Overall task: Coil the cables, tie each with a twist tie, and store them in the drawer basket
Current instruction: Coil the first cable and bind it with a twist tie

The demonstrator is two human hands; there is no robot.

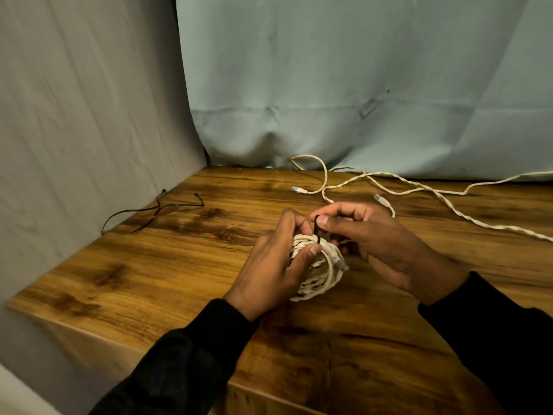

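One white cable coil (pixel 317 265) done, held over table (pixel 149 265). Left hand (pixel 275 265) grips coil. Right hand (pixel 368 235) pinches black twist tie (pixel 317 230) around it, tying unfinished. Loose white cable (pixel 419 187), spare ties (pixel 155 209) wait. Drawer basket not seen.

White coiled cable (pixel 321 269), black twist tie (pixel 317 232) round it

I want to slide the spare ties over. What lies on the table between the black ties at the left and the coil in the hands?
Nothing: in the head view only bare table lies between the black ties and the coil.
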